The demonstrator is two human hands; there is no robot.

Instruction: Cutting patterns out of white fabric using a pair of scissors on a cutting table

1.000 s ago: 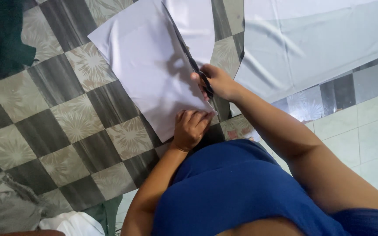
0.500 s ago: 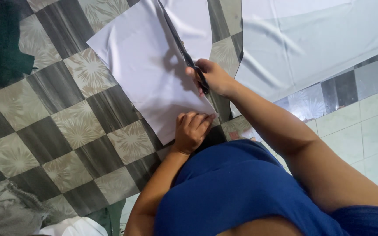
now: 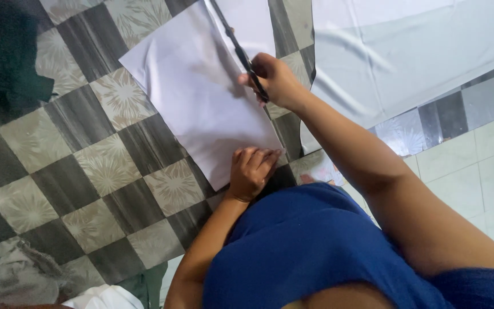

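The scissors [image 3: 241,54] are gripped by the right hand [image 3: 275,80], blades pointed away up the white cloth [image 3: 201,109] on the tiled floor [image 3: 87,166]. The cloth's near edge is pressed flat by the left hand [image 3: 251,171], fingers curled, arm bent.

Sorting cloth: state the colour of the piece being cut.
White cloth, plain; head view.

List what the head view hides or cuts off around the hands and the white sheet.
- Scissors: handles hidden inside the right hand; tips cut off by the top edge.
- White sheet: near corner covered by the left hand.
- Pale cloth: runs off the top and right edges.
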